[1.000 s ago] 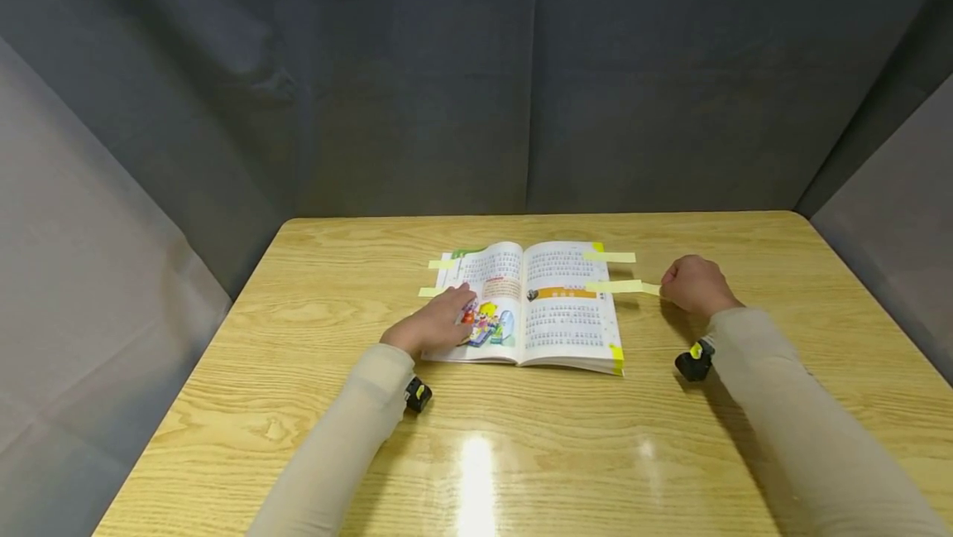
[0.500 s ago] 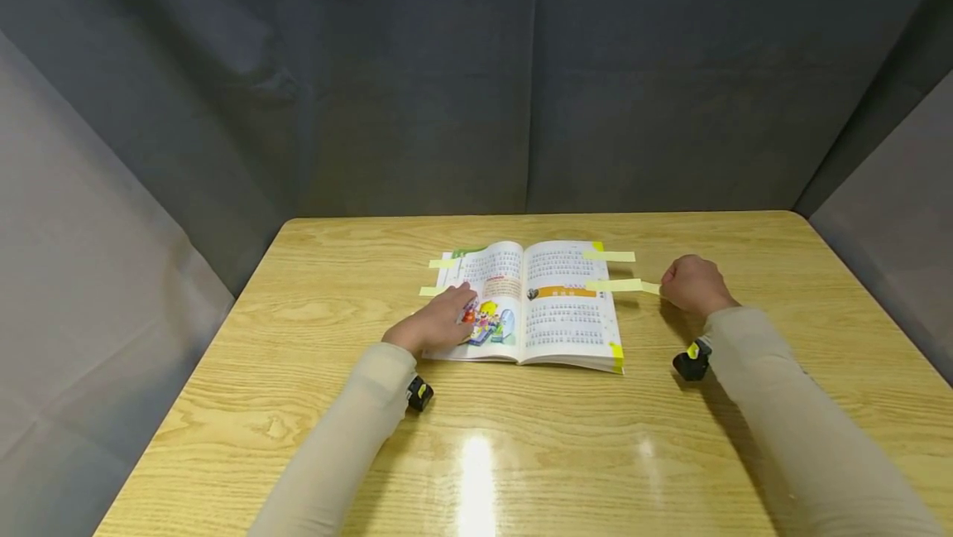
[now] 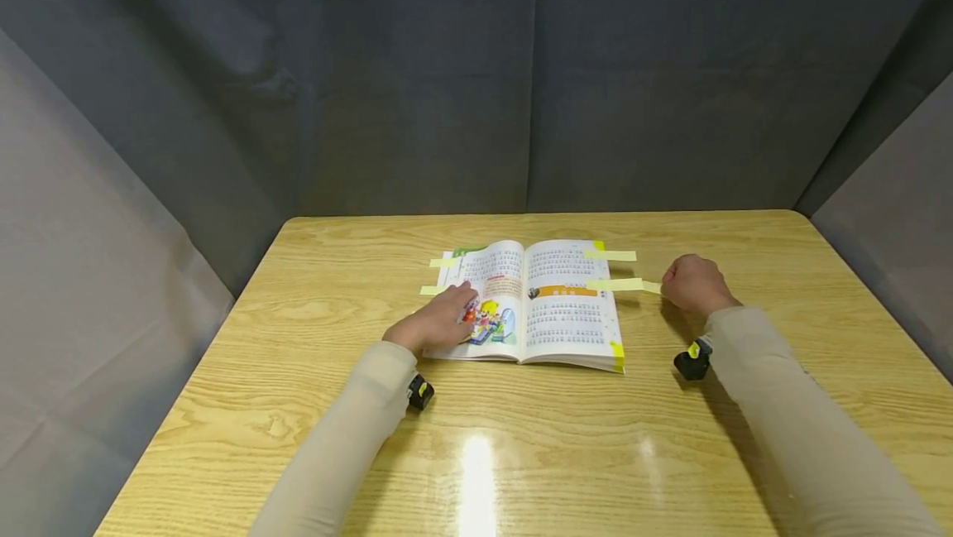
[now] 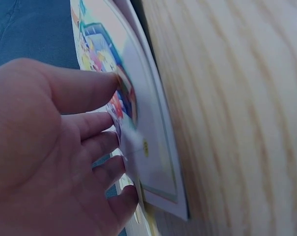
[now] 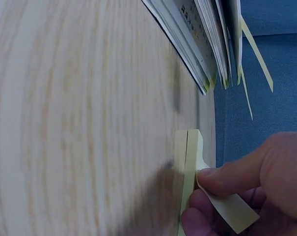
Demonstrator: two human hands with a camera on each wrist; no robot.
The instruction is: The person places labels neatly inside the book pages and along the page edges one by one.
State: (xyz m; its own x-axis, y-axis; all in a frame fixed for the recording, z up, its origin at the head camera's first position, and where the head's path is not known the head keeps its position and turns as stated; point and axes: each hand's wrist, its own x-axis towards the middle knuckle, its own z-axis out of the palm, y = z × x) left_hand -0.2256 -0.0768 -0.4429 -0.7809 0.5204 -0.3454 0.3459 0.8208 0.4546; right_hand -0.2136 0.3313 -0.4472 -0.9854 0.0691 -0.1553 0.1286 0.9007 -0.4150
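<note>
An open book (image 3: 566, 330) lies on the wooden table, with printed text and a cartoon picture on its left page. My left hand (image 3: 435, 322) rests on that left page; in the left wrist view the fingertips (image 4: 109, 142) and thumb touch the paper. To the right of the book, my right hand (image 3: 698, 285) pinches a pale yellow sticky note strip (image 5: 231, 209) between thumb and fingers. The strip curls up beside a thin sticky note pad (image 5: 188, 182). Much of the pad is hidden behind the fingers, and in the head view only a pale end shows.
Sticky strips jut from the book's right side, an upper tab (image 3: 610, 256) and a lower tab (image 3: 618, 285). Two more, such as the left tab (image 3: 432, 291), stick out on the left. The wooden table (image 3: 551, 438) meets a dark curtain (image 3: 417, 107) at the back.
</note>
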